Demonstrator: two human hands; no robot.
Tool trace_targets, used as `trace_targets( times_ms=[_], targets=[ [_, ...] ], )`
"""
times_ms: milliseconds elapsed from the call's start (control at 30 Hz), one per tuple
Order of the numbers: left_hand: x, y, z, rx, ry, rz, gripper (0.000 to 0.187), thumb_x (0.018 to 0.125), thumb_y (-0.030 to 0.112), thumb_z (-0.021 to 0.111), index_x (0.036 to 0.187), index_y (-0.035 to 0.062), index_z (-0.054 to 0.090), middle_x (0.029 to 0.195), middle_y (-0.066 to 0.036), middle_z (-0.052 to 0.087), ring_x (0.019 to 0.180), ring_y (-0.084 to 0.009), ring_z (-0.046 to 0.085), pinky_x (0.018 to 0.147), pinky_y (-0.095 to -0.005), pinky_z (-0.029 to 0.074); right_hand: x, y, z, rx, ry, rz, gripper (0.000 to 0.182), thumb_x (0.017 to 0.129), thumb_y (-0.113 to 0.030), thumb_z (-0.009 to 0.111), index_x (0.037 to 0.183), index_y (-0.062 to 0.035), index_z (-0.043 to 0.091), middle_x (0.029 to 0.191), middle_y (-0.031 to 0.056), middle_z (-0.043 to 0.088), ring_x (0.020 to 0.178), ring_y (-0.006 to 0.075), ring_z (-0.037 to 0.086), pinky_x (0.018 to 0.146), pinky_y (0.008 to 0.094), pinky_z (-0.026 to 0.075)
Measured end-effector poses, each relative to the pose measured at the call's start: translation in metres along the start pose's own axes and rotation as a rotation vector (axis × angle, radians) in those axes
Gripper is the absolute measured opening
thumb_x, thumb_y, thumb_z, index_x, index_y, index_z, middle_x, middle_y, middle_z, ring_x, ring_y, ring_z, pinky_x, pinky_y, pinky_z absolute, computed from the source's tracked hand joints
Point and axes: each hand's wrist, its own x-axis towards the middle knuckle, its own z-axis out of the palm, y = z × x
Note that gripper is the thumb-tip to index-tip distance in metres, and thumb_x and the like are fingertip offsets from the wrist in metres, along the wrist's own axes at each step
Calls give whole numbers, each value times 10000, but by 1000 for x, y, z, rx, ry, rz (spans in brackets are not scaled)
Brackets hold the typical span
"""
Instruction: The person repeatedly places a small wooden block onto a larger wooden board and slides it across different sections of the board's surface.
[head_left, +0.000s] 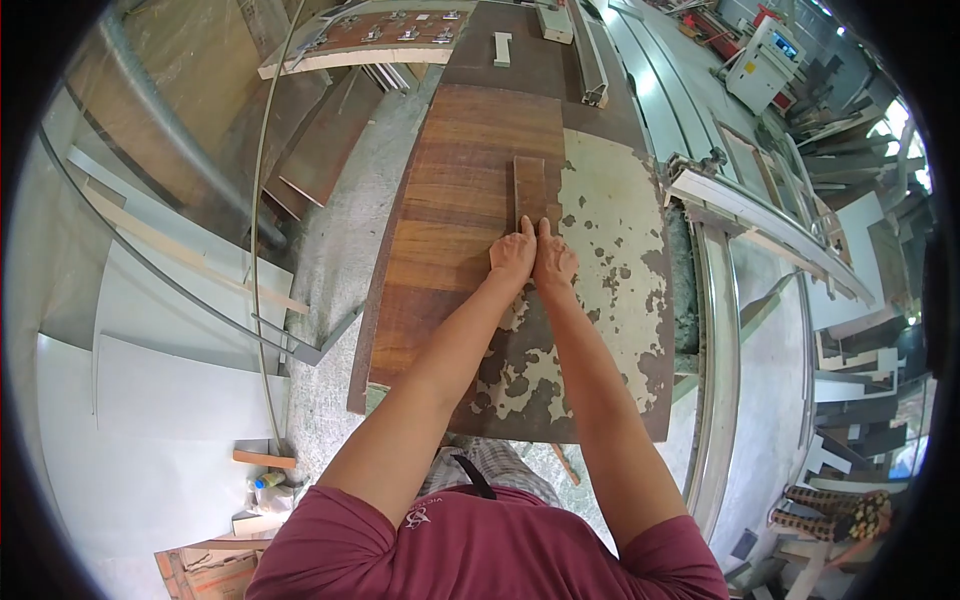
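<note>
A brown wooden block (530,187) lies lengthwise on a wood-grain sheet (455,190), near its right edge. At the block's near end, my left hand (513,252) and my right hand (555,258) sit side by side, each with a finger stretched forward along it. The other fingers of both hands are curled, and whatever they may grip is hidden beneath them. Under the wood-grain sheet is a dark board (655,400) with patchy cream areas, visible to the right and in front.
A metal rail (715,370) runs along the right side. Farther off are a small white piece (502,49), a long profile (590,60) and a board with metal hinges (380,32). White panels (180,390) lean at the left.
</note>
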Motion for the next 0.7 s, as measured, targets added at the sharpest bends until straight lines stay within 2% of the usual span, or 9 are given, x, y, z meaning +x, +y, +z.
trace_targets(
  times_ms=[100, 233, 300, 633, 700],
  targets=[
    [21, 0, 0, 72, -19, 14, 479, 827, 101, 401, 1276, -19, 282, 866, -188, 619, 789, -274, 623, 647, -346, 513, 21, -1, -2, -8, -99, 17, 441, 806, -145, 514, 1224, -117, 375, 852, 113, 612, 770, 242, 627, 607, 319, 505],
    [51, 0, 1, 72, -25, 9, 470, 829, 103, 398, 1269, -20, 291, 875, -189, 617, 800, -280, 620, 658, -349, 512, 45, 0, -3, 5, -73, 20, 478, 798, -139, 528, 1244, -112, 357, 884, 113, 609, 783, 240, 625, 606, 311, 506],
    [65, -1, 4, 25, 3, 12, 482, 810, 79, 430, 1262, -14, 294, 875, -211, 609, 810, -306, 612, 673, -379, 504, 59, 1, -3, -1, -68, -6, 471, 802, -144, 524, 1243, -111, 361, 897, 116, 607, 789, 241, 623, 620, 315, 505],
    [150, -1, 5, 100, 3, -24, 457, 830, 98, 396, 1267, 2, 304, 864, -187, 619, 791, -280, 621, 662, -360, 509, 150, 2, 6, 68, -91, -10, 420, 815, -134, 499, 1220, -101, 389, 896, 134, 606, 829, 257, 612, 654, 328, 499],
    [169, -3, 6, 109, 72, -20, 439, 835, 100, 381, 1260, 8, 316, 849, -182, 622, 776, -283, 623, 657, -360, 509, 169, 2, 10, 74, -57, -32, 388, 828, -130, 470, 1209, -99, 406, 880, 132, 610, 817, 258, 615, 654, 328, 498]
  ],
)
